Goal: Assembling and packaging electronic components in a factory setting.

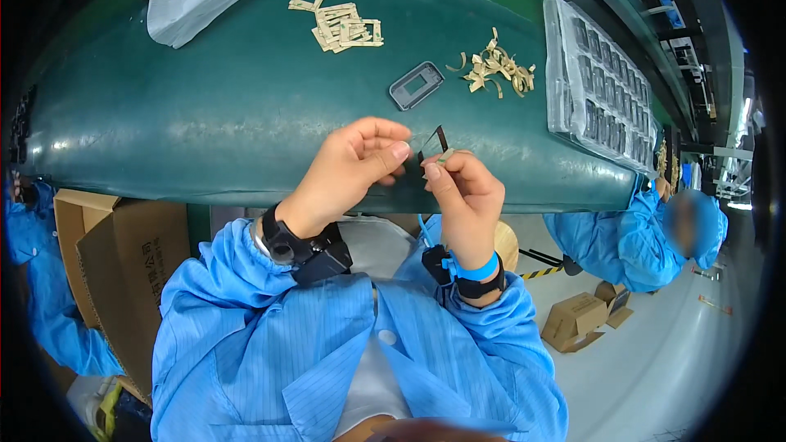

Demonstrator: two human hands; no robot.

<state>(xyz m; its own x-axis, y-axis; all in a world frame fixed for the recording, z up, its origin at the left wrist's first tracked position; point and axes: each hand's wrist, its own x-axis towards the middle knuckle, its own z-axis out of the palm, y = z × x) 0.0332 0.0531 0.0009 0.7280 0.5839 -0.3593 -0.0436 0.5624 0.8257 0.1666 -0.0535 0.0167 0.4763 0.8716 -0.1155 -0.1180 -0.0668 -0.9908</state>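
Note:
My right hand (467, 188) pinches a thin black frame-shaped adhesive piece (443, 139) between thumb and fingertips. A small pale tab (444, 157) with a green mark shows at the pinch. Just left of it, my left hand (352, 165) is loosely curled, its index finger apart from the thumb, and nothing shows in it. Beyond both hands, a grey rectangular housing (399, 96) with a window opening lies on the green work surface (205, 131). The left hand's lower fingers are partly hidden behind its thumb.
Cream paper frames (334, 26) lie in a loose pile at the far side. Curled backing strips (501, 69) are heaped farther right. A clear tray (602, 82) of dark parts stands at the right. A co-worker (639, 233) is beyond it; cardboard boxes (577, 319) sit on the floor.

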